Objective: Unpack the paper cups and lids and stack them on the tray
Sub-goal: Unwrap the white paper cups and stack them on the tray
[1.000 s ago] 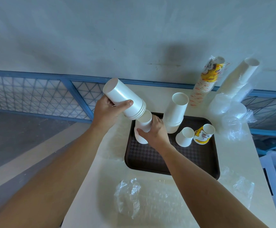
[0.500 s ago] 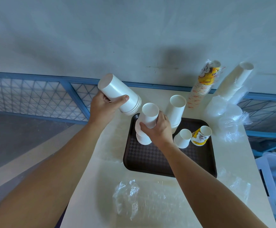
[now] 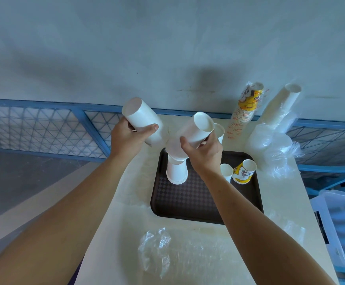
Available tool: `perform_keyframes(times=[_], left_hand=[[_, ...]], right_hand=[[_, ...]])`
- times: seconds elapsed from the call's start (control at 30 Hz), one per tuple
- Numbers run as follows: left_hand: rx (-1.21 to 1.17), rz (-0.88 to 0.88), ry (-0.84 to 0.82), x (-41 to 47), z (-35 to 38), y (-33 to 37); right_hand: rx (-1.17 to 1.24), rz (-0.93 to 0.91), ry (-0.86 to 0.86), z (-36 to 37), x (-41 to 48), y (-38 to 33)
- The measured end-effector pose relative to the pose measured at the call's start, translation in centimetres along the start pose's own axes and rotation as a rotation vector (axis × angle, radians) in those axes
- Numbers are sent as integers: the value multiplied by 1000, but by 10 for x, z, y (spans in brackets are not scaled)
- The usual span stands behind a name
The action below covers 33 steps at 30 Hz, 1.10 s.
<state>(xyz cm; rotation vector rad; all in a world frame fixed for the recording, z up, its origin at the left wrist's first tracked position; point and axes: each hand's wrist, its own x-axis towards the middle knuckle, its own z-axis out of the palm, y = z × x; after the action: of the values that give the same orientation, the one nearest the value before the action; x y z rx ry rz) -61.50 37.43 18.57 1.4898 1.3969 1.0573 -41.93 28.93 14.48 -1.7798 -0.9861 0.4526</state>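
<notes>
In the head view, the grip of our left hand (image 3: 129, 140) curls round a white cup stack (image 3: 145, 120) slanting base up-left, our right hand (image 3: 204, 155) wraps a second cup (image 3: 196, 130) slanting up-right, both near the far-left corner of the tray (image 3: 188, 202) on the surface (image 3: 122, 212).

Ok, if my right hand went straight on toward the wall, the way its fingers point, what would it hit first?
Probably the white cup stack standing at the far edge of the tray, just beyond the right hand and the tilted cup it holds. Depth is hard to judge, so it might pass above it.
</notes>
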Motion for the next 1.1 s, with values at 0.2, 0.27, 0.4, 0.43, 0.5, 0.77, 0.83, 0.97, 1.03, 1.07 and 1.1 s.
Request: perform_keyframes(times=[0.2,0.27,0.4,0.43,0.5,0.77,0.83,0.97,1.03,1.07,1.1], left_hand=[[-75,-33,38,4,2,4],[-78,-32,40,4,3,6],[-65,-24,32,6,10,8],[-50,-16,29,6,12,9],[-18,-2,19,7,17,12],[-108,24,-20,8,32,20],[-129,23,-29,6,37,24],[-163,24,-46,4,47,35],[-174,38,-55,5,54,40],[-180,43,-59,5,57,42],[-185,49,-63,6,60,44]], right_hand=[[76,-34,87,-27,19,-22],[100,-31,111,-37,26,-29],[118,-49,187,-67,44,-44],[107,-72,204,-75,49,-48],[54,-134,225,-90,61,-54],[-219,-179,144,-94,76,-26],[-235,-144,100,-85,73,-13],[-282,-82,17,-68,64,11],[-302,-67,-27,-61,60,25],[-315,-53,-59,-57,58,30],[-325,-37,-95,-54,57,36]])
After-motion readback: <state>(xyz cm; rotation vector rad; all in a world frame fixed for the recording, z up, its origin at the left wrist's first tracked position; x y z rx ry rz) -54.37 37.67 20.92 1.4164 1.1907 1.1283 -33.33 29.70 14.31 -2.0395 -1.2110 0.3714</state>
